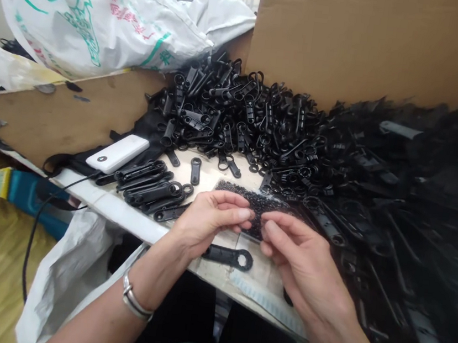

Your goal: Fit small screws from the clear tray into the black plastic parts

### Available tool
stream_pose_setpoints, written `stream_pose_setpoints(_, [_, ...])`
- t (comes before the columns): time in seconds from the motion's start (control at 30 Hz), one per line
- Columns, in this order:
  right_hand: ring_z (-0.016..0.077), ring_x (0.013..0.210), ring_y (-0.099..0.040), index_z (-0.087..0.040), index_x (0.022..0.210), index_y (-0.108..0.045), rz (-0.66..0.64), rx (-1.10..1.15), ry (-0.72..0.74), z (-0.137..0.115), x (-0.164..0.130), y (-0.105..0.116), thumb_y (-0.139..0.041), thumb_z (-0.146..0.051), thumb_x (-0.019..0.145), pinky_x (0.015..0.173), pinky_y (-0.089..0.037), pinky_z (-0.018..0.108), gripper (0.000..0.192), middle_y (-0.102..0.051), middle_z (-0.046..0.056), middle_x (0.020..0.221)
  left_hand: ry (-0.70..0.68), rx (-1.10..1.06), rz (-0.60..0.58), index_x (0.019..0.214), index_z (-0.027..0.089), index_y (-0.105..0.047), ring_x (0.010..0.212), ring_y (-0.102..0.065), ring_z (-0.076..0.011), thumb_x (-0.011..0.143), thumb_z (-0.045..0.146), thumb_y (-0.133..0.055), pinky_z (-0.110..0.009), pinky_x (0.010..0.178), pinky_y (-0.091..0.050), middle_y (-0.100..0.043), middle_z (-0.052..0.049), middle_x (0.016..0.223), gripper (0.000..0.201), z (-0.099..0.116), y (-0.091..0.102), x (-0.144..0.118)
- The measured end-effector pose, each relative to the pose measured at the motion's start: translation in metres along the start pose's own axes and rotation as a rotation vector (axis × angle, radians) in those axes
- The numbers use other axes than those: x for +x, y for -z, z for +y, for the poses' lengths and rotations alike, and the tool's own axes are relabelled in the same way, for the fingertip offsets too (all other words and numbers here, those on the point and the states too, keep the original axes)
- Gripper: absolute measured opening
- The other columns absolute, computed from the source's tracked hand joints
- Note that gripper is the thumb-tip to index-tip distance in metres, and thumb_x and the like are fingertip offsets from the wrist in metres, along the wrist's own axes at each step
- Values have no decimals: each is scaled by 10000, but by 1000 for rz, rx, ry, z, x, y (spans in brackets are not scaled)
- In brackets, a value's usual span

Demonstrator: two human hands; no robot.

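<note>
Above the table's front edge my left hand [210, 216] has its thumb pressed to its fingers. My right hand [301, 247] faces it in a similar pinch, a small gap between the two. Whatever they hold, if anything, is hidden or too small to make out. Just behind the fingertips lies a flat patch of tiny black pieces [259, 200], partly covered by my hands. Below them, a long black plastic part with a toothed ring end [239, 258] lies on the table near its edge. Several similar black handle-like parts [149, 187] are stacked to the left.
A large heap of black plastic parts [245, 107] fills the back, with another, blurred heap [411, 183] at right. A white power bank [118, 153] with a cable lies at left. Cardboard [378, 45] stands behind, and a printed white sack [106, 12] rests at back left.
</note>
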State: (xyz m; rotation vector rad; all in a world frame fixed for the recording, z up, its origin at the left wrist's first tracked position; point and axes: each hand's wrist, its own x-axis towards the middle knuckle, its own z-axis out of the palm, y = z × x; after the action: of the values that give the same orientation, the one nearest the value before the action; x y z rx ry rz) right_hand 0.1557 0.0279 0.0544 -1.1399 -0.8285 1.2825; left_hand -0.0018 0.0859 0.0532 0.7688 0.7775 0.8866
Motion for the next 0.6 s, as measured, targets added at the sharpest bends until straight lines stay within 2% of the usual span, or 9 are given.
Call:
stream_pose_setpoints(0.13, [84, 634, -543, -186, 873, -732, 9, 142, -60, 6, -1, -7, -834, -282, 677, 637, -487, 187, 242, -636, 13, 794, 18, -102, 5, 834, 92, -658, 643, -670, -112, 664, 79, -775, -167, 577, -505, -715, -70, 762, 207, -3, -3, -5])
stream_pose_setpoints(0.27, [112, 705, -582, -205, 883, -732, 6, 180, -28, 12, -2, -11, -819, -290, 695, 681, -505, 222, 224, -652, 25, 866, 34, -150, 34, 825, 87, -656, 626, -671, -116, 668, 79, -769, -173, 576, -514, -710, -66, 718, 194, -6, -6, -10])
stream_pose_setpoints(0.43, [123, 731, -597, -233, 858, -738, 13, 121, 29, 17, -3, -14, -810, -290, 704, 709, -515, 245, 179, -653, 18, 859, 46, -177, 24, 822, 87, -656, 606, -662, -115, 658, 94, -783, -182, 575, -512, -701, -61, 684, 208, -12, -8, -12])
stream_pose_setpoints(0.6, [148, 899, -597, -231, 825, -739, 53, 3, 159, 19, -3, -10, -804, -279, 709, 782, -517, 238, 142, -624, 23, 1040, 46, -178, 26, 801, 93, -655, 599, -655, -113, 628, 132, -816, -194, 592, -512, -692, -52, 659, 240, -13, -10, -15])
